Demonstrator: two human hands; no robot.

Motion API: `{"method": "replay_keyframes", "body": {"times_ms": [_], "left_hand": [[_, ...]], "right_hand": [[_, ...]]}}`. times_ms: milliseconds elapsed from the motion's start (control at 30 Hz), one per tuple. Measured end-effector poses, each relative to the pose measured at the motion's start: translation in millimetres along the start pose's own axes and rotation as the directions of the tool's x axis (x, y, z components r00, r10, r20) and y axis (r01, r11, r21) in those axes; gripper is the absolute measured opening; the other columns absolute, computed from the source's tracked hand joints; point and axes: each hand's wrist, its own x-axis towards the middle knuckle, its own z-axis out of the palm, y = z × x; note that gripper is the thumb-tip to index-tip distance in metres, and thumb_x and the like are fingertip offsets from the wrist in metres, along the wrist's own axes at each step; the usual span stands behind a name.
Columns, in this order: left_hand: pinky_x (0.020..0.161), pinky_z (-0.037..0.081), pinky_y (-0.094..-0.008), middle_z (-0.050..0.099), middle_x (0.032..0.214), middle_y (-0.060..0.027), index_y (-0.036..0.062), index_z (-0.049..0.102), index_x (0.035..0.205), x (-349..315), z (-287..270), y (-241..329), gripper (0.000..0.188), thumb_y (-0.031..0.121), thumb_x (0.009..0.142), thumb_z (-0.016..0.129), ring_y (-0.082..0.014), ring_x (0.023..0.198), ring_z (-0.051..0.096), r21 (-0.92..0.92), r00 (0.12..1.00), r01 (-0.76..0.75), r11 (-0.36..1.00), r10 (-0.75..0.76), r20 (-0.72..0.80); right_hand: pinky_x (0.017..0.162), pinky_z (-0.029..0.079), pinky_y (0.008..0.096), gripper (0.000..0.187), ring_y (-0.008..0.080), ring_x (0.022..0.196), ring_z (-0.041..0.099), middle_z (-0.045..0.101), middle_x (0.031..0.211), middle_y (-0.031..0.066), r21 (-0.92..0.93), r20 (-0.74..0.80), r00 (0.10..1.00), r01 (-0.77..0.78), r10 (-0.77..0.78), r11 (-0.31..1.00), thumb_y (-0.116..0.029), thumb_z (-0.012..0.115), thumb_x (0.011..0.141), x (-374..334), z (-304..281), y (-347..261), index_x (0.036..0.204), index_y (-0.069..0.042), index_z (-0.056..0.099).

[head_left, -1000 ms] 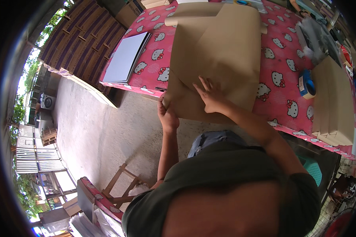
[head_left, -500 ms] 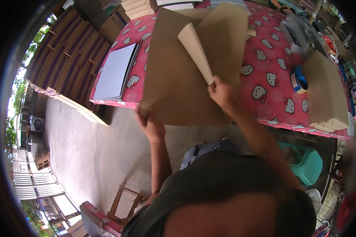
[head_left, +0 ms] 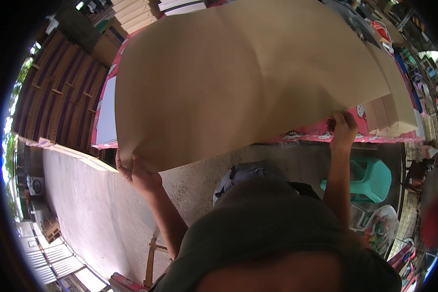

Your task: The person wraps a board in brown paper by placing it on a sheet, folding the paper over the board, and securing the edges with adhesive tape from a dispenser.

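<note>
A large sheet of brown kraft paper (head_left: 194, 92) is spread out in front of me, over the table with a pink cartoon-print cover (head_left: 306, 131). My left hand (head_left: 140, 176) pinches its near left corner, which juts past the table's front edge above the floor. Along the near edge at the right, my right hand (head_left: 344, 130) has its fingers curled on the paper's border. A shallow crease and shading run down the sheet's middle. It hides most of the tabletop and much of a white stack of sheets (head_left: 107, 114) at the left.
Stacked flat cardboard (head_left: 58, 90) stands left of the table. Folded brown cardboard pieces (head_left: 392, 114) lie at its right end. A green plastic stool (head_left: 370, 180) and a filled clear plastic bag (head_left: 382, 224) are at my right. Behind me at the lower left is a wooden frame (head_left: 151, 258).
The sheet, rolled back at one edge before, is now opened out wide. My right hand has moved right and nearer me; my left hand has moved left and nearer me, still holding its corner.
</note>
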Motion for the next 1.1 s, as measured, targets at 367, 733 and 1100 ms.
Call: {"method": "replay_keyframes", "body": {"times_ms": [367,733,1100], "left_hand": [[0.078,0.048,-0.0322,0.053,0.108,-0.0087,0.0056,0.044,0.113,60,-7,-111,0.034,0.001,0.082,0.055,-0.0193,0.094,0.054,-0.138,0.98,-0.069,0.988,0.093,0.175],[0.072,0.047,-0.0312,0.058,0.096,-0.0081,-0.0028,0.052,0.106,82,-29,-153,0.036,0.005,0.073,0.066,-0.0183,0.085,0.054,0.238,0.974,0.09,0.967,-0.136,0.184],[0.088,0.031,-0.0588,0.044,0.125,-0.0138,0.0107,0.04,0.123,78,-32,-184,0.077,0.046,0.061,0.071,-0.034,0.112,0.043,0.941,0.961,0.275,0.197,-0.099,-0.26]], "right_hand": [[0.033,0.035,0.0219,0.015,0.0124,0.041,0.054,0.059,0.061,0.0051,-0.185,0.194,0.903,-0.35,0.383,0.918,-0.013,0.061,0.072,-7,18,66,0.079,0.0,0.061],[0.032,0.039,0.0248,0.013,0.0159,0.041,0.055,0.058,0.058,0.0094,-0.255,0.17,0.781,-0.554,0.601,0.792,-0.007,0.059,0.07,-14,6,80,0.08,0.001,0.059],[0.034,0.038,0.0259,0.016,0.0136,0.041,0.052,0.055,0.054,0.0045,-0.15,0.282,0.737,-0.598,0.614,0.787,-0.016,0.065,0.072,-10,-32,115,0.067,-0.003,0.058]]}}
